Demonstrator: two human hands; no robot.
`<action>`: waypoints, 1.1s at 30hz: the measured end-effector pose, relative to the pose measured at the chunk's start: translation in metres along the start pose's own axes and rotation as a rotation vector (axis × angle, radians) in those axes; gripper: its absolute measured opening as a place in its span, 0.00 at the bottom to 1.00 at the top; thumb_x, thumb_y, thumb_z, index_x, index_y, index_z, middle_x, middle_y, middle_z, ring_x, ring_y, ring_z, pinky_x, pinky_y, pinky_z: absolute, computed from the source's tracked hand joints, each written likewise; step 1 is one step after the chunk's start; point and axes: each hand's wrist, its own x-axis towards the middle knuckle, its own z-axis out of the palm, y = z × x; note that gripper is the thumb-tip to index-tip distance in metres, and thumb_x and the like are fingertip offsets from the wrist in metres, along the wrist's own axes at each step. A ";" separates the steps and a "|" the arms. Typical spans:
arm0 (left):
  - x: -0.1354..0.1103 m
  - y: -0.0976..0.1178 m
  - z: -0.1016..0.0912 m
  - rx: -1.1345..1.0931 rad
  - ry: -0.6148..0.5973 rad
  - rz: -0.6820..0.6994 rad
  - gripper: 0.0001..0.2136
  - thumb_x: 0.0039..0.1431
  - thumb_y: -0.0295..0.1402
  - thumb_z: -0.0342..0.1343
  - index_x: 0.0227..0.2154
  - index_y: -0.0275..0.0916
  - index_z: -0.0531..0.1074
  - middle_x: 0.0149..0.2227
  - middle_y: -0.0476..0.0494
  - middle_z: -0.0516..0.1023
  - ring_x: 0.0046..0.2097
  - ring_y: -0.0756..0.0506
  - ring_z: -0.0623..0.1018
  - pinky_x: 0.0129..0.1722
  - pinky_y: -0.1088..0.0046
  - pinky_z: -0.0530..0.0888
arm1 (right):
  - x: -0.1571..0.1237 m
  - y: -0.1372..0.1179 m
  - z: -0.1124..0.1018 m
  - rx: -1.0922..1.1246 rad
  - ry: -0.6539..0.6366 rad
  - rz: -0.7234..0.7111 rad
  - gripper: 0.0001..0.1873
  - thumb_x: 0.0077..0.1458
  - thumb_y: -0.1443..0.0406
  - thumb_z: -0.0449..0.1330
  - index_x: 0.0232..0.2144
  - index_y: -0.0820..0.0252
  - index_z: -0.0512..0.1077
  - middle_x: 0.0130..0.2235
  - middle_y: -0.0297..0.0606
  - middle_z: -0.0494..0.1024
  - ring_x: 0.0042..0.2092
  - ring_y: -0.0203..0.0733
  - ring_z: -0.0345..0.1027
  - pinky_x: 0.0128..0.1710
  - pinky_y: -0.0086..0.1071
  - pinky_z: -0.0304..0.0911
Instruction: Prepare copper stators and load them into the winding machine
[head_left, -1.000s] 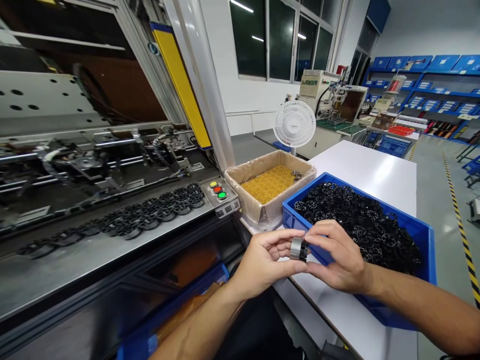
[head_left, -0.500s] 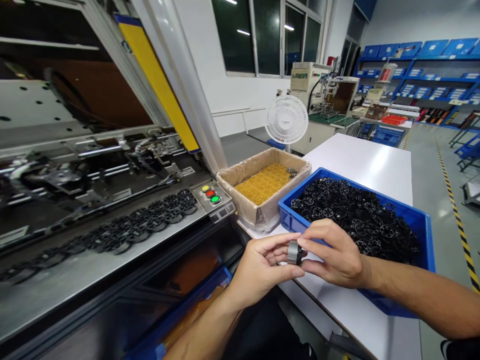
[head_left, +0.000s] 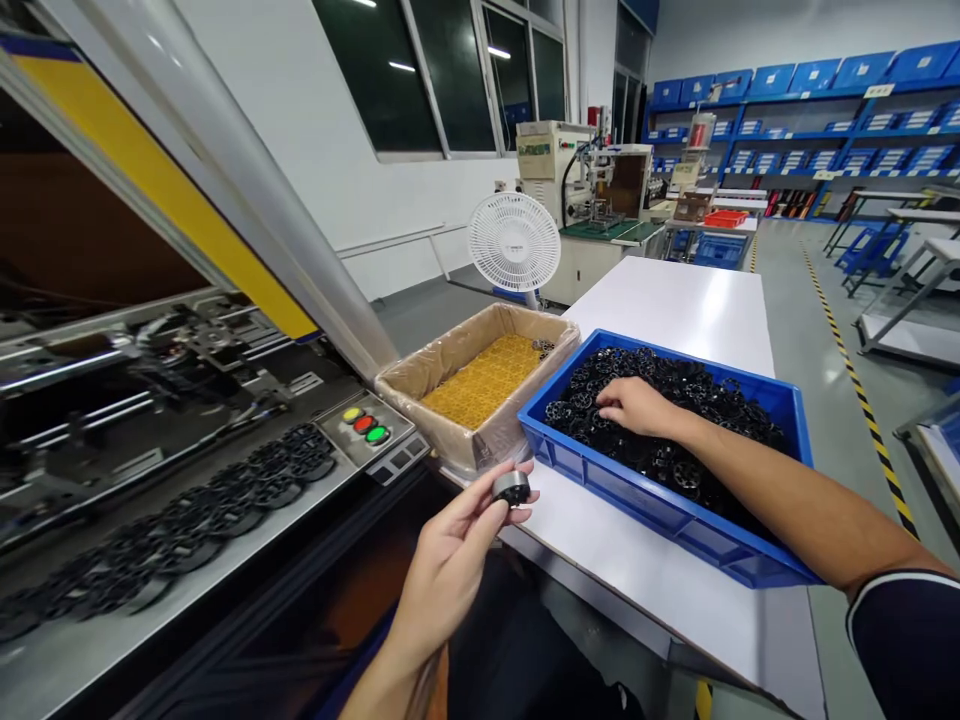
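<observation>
Between the thumb and fingers of my left hand (head_left: 457,550) is a small round part with a grey metal ring and a black inside (head_left: 511,488), held in front of the table's near edge. My right hand (head_left: 637,405) reaches into the blue bin (head_left: 600,475), its fingers bent together over the black spoked round parts (head_left: 686,475). Whether a part is between those fingertips is hidden by the dark heap. The bin stands on the white table (head_left: 690,290).
Beside the bin sits a plastic-lined carton (head_left: 405,385) with yellow sheet-like contents (head_left: 484,380). On the left, rows of black ringed parts (head_left: 225,500) lie on a machine ledge near coloured buttons (head_left: 364,425). A white fan (head_left: 514,245) stands behind the carton.
My right hand has left the ringed part and moved away into the blue bin. My left hand keeps the part, now tilted with its ring upward. The view has swung right.
</observation>
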 end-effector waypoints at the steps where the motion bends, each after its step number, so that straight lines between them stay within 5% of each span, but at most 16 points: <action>1: 0.002 -0.001 -0.002 -0.013 0.005 0.007 0.21 0.61 0.40 0.61 0.56 0.41 0.74 0.55 0.35 0.78 0.44 0.43 0.82 0.45 0.68 0.80 | -0.001 0.003 0.007 -0.005 -0.055 -0.010 0.07 0.49 0.73 0.68 0.33 0.62 0.81 0.33 0.41 0.82 0.35 0.43 0.76 0.42 0.36 0.72; 5: -0.001 0.004 0.003 0.248 0.036 0.205 0.16 0.54 0.37 0.67 0.46 0.41 0.80 0.45 0.40 0.79 0.39 0.46 0.79 0.38 0.74 0.77 | -0.008 -0.002 0.031 -0.003 -0.164 -0.063 0.22 0.53 0.77 0.62 0.50 0.62 0.77 0.51 0.47 0.80 0.49 0.45 0.75 0.53 0.40 0.68; 10: -0.009 0.016 0.014 0.551 0.088 0.499 0.21 0.54 0.31 0.67 0.52 0.45 0.78 0.42 0.43 0.82 0.43 0.44 0.80 0.45 0.71 0.76 | -0.006 -0.005 0.043 0.030 -0.220 -0.063 0.15 0.54 0.76 0.61 0.44 0.65 0.78 0.43 0.45 0.82 0.48 0.47 0.73 0.55 0.46 0.66; 15: -0.008 0.018 0.011 0.499 0.034 0.506 0.20 0.57 0.29 0.65 0.53 0.47 0.77 0.52 0.44 0.82 0.54 0.42 0.79 0.57 0.69 0.72 | 0.000 -0.003 0.045 0.148 -0.260 -0.002 0.10 0.60 0.70 0.62 0.44 0.65 0.76 0.38 0.38 0.81 0.40 0.40 0.76 0.45 0.40 0.71; 21: -0.010 0.017 0.013 0.274 -0.053 0.328 0.20 0.58 0.32 0.65 0.54 0.48 0.76 0.52 0.43 0.82 0.47 0.45 0.81 0.49 0.73 0.77 | -0.001 -0.005 0.049 0.268 -0.337 0.011 0.09 0.64 0.62 0.62 0.37 0.64 0.76 0.36 0.36 0.80 0.37 0.38 0.75 0.43 0.38 0.72; 27: -0.010 0.025 0.016 -0.119 -0.039 0.144 0.20 0.52 0.29 0.69 0.49 0.40 0.79 0.51 0.38 0.82 0.39 0.49 0.82 0.44 0.76 0.79 | 0.007 -0.005 0.035 0.284 -0.108 0.047 0.08 0.61 0.65 0.62 0.31 0.64 0.74 0.35 0.38 0.80 0.37 0.40 0.76 0.42 0.39 0.73; 30: -0.007 0.027 0.016 -0.222 -0.007 0.116 0.21 0.45 0.27 0.72 0.45 0.38 0.80 0.47 0.37 0.84 0.36 0.49 0.82 0.40 0.76 0.80 | -0.004 -0.036 0.013 0.311 0.069 0.026 0.09 0.64 0.66 0.56 0.38 0.63 0.75 0.39 0.43 0.82 0.39 0.43 0.77 0.43 0.41 0.74; 33: -0.004 0.026 0.020 -0.312 0.012 0.069 0.22 0.41 0.26 0.74 0.43 0.37 0.80 0.43 0.38 0.85 0.35 0.48 0.83 0.39 0.74 0.81 | -0.034 -0.087 -0.010 0.337 0.233 -0.152 0.08 0.63 0.67 0.56 0.42 0.59 0.73 0.51 0.46 0.79 0.52 0.46 0.74 0.53 0.44 0.72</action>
